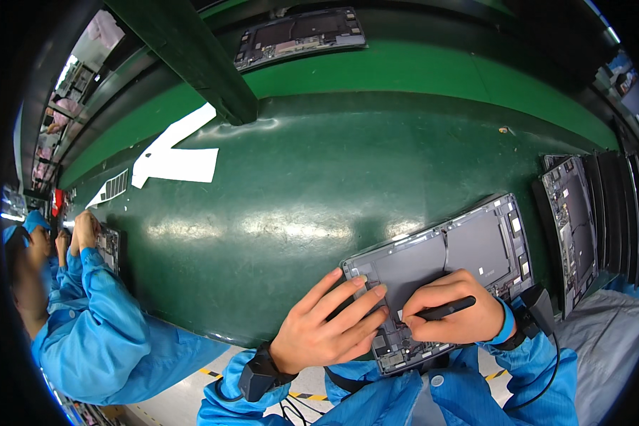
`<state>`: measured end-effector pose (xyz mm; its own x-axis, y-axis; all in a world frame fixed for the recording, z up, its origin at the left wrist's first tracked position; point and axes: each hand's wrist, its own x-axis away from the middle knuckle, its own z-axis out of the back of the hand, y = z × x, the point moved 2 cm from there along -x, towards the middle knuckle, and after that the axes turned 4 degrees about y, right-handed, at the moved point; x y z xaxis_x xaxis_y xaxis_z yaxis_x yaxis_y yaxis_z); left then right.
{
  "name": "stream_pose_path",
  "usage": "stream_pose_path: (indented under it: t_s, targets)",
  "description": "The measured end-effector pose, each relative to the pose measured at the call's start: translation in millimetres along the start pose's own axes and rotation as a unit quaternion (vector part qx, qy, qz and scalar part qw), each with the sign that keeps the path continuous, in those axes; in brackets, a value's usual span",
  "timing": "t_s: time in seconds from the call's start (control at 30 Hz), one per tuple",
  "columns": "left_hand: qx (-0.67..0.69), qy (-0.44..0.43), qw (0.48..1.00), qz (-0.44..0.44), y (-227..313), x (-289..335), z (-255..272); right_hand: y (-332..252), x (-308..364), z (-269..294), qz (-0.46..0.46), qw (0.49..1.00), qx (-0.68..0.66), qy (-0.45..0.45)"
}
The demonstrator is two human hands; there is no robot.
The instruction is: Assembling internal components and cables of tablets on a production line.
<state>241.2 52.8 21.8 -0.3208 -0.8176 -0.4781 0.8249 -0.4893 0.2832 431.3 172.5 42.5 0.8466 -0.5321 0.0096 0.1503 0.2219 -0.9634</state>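
Note:
An opened tablet [413, 266], its dark inner parts and boards exposed, lies tilted at the table's near edge in front of me. My left hand [330, 328] rests on its left side with fingers spread, the fingertips touching the frame and inner parts. In my right hand [461, 312], a slim black pen-shaped tool [449, 309] is pinched between thumb and fingers. It slants down to the left over the tablet's lower left part. My fingers hide its tip, so I cannot make out its exact kind or what it touches.
On the right, another opened tablet [569, 220] leans by a row of black trays [621, 213]. One more tablet [298, 37] lies on the far conveyor [419, 74]. White paper [181, 163] sits by a green post [192, 57]. At left a co-worker in blue [99, 326] handles a device.

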Motion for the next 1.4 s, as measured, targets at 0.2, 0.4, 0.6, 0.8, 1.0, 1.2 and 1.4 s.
stream_pose_path:
  t_s: [0.2, 0.4, 0.6, 0.8, 1.0, 1.2, 1.4]
  targets:
    - [0.012, -0.001, 1.0, 0.012, 4.7, 0.6, 0.2, 0.5, 0.0, 0.5, -0.001, 1.0, 0.005, -0.01]
    - [0.045, -0.014, 0.998, 0.04, 5.3, -0.7, 0.5, 2.4, 1.2, 0.1, -0.009, 1.0, -0.002, -0.025]
    - [0.072, -0.025, 0.995, 0.057, 2.6, -1.5, 1.1, 1.8, 1.5, 0.1, -0.009, 1.0, -0.001, -0.03]
    - [0.086, -0.038, 0.993, 0.067, 3.2, 1.3, 2.0, -4.2, 0.9, 2.7, -0.017, 0.999, -0.002, -0.036]
    - [0.077, -0.046, 0.994, 0.065, 3.0, 3.0, 0.1, -5.3, 5.0, 4.9, -0.031, 0.999, -0.005, 0.015]
    - [0.053, -0.057, 0.996, 0.047, 3.7, 1.9, 1.5, -3.4, 4.4, 2.8, 0.011, 1.0, 0.018, -0.002]
    - [0.071, -0.041, 0.995, 0.058, 3.2, 4.4, -1.2, 0.5, 6.1, -1.1, 0.028, 1.0, -0.001, 0.011]
